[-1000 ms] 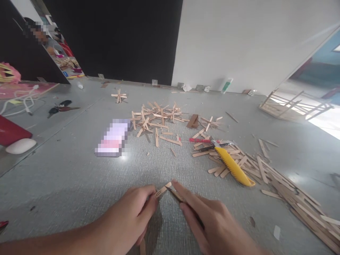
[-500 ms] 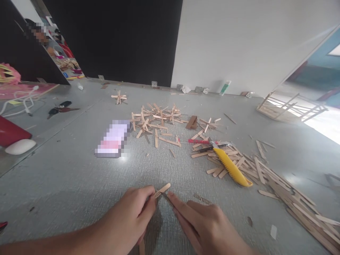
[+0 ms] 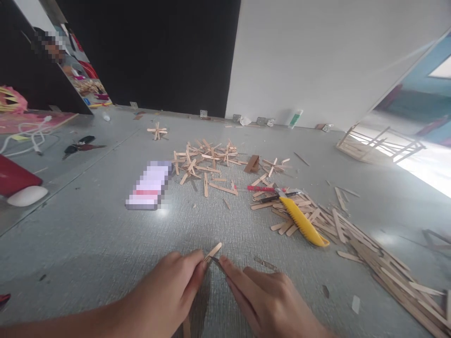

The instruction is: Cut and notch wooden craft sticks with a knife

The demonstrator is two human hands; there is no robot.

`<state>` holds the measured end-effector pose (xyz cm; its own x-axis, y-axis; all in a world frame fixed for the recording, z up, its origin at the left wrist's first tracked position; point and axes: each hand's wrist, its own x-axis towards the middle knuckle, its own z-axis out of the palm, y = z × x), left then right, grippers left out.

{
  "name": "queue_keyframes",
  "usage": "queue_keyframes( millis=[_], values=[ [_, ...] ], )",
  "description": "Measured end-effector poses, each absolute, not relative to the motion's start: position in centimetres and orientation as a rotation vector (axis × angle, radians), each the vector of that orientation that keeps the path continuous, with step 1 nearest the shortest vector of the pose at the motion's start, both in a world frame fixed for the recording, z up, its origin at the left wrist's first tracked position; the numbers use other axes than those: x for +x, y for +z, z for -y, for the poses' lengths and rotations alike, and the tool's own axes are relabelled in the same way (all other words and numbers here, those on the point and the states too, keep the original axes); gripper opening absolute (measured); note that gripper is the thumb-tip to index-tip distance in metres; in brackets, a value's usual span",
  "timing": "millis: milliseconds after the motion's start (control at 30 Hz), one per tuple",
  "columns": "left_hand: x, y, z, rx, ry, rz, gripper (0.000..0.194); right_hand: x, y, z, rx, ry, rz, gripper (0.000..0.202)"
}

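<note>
My left hand [image 3: 172, 284] is closed around a wooden craft stick [image 3: 216, 249], whose rounded tip points up and away from me. Another strip of wood [image 3: 186, 327] shows below that hand. In my right hand [image 3: 269, 298] is a thin dark blade [image 3: 214, 259], with the index finger stretched along it. Its tip meets the stick close to my left fingertips; the rest of the tool is hidden by my fingers. Beyond my hands, several sticks joined into star shapes [image 3: 211, 152] lie on the grey tabletop [image 3: 116, 244].
To the right spreads a pile of loose craft sticks [image 3: 313, 213], with a yellow-handled cutter [image 3: 303, 222] on top. A phone [image 3: 150, 185] and keys [image 3: 82, 145] lie left. Black [image 3: 148, 51] and white [image 3: 299, 56] panels border the back, near a glue tube [image 3: 295, 119].
The blade and both hands have shifted slightly left, still at the same stick. The view has turned a little, so the pile at right appears further left.
</note>
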<state>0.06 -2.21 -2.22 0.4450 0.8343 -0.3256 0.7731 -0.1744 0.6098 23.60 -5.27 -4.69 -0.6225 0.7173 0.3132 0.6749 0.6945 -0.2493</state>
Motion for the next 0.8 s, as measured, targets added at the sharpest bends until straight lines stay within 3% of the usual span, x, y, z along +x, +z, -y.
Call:
queue_keyframes(
  millis=[800],
  values=[
    [-0.03, -1.60, 1.37, 2.102, 0.129, -1.254, 0.039, 22.59, -4.95, 5.06, -1.151, 0.056, 2.510, 0.041]
  ],
)
